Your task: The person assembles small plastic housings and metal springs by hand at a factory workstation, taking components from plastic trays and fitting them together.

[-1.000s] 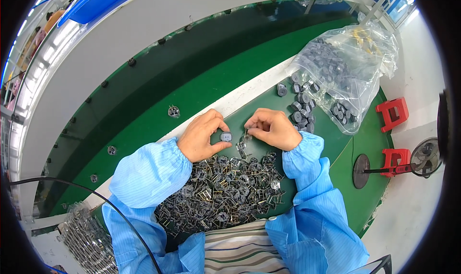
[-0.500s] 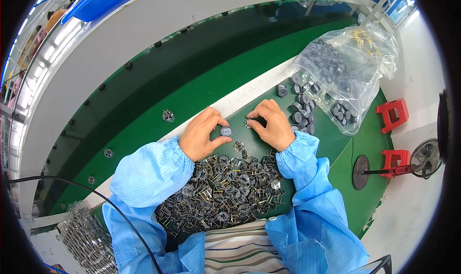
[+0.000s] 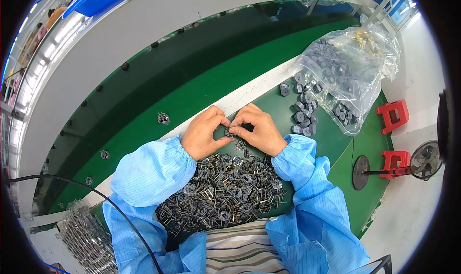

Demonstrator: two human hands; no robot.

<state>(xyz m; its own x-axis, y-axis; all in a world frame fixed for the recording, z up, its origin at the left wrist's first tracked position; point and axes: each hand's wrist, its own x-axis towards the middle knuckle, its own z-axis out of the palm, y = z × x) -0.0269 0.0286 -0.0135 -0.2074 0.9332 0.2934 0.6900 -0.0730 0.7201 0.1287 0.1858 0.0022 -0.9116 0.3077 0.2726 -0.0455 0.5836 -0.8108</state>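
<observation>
My left hand (image 3: 199,134) pinches a round grey plastic cap (image 3: 230,133) between thumb and fingertips, above the near side of the green table. Against that cap, the thumb and forefinger of my right hand (image 3: 264,132) press together on a small metal part, mostly hidden by the fingertips. Below both hands spreads a heap of small dark parts with metal pins (image 3: 221,190); a few lie loose at its top edge, beside my right thumb. To the right of my right hand, several grey round caps (image 3: 303,111) are grouped on the table.
A clear plastic bag (image 3: 379,57) of grey caps lies at the far right. Beyond a white ledge (image 3: 254,89) runs a green conveyor belt (image 3: 201,89) carrying spaced round parts (image 3: 163,118). Stacked clear trays (image 3: 86,238), a black cable (image 3: 96,191), red stools (image 3: 386,122) and a fan (image 3: 424,159) surround the table.
My right hand has moved left with the small metal part and now meets the cap in my left hand. The round parts on the belt have shifted slightly left.
</observation>
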